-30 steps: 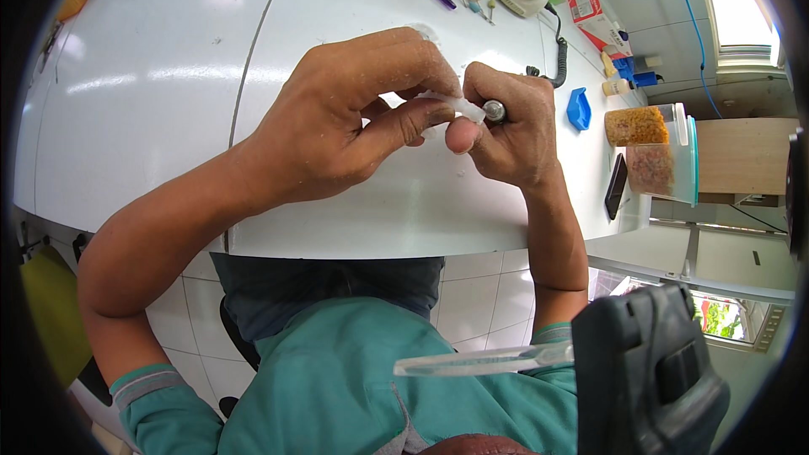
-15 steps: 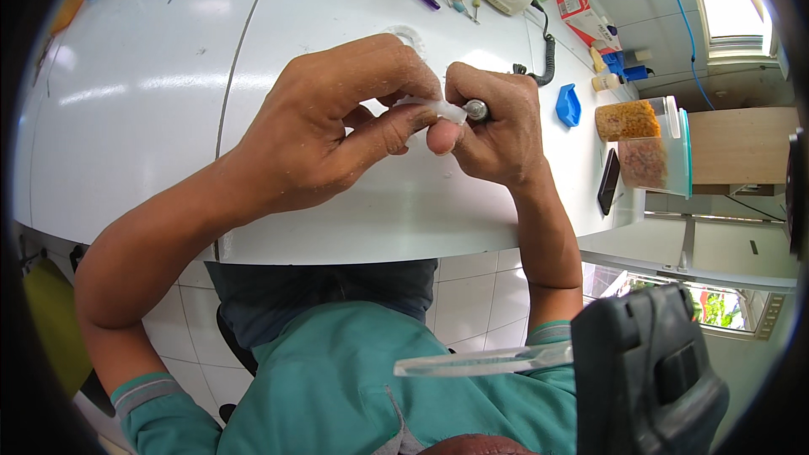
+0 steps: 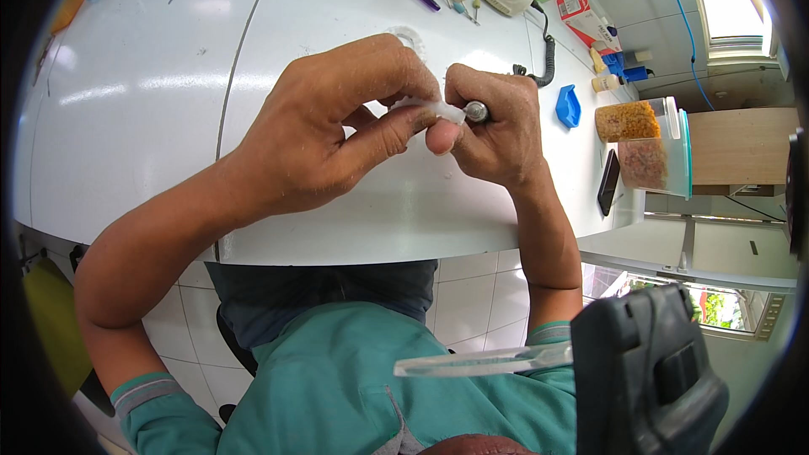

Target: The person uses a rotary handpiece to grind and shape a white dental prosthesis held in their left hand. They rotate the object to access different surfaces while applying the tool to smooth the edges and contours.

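Holding translucent white piece (image 3: 450, 111) in left hand (image 3: 324, 131), metal-ended handpiece (image 3: 476, 111) at its three o'clock in right hand (image 3: 504, 122); brace both.

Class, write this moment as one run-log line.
Left hand: pinching white piece | Right hand: gripping metal-ended tool | Place: above white table | Nearby: blue object right of hands

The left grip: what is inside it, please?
Inside the left grip, a translucent white piece shows between thumb and index finger, one end protruding toward the right grip. Its full shape cannot be seen; the hand covers the rest.
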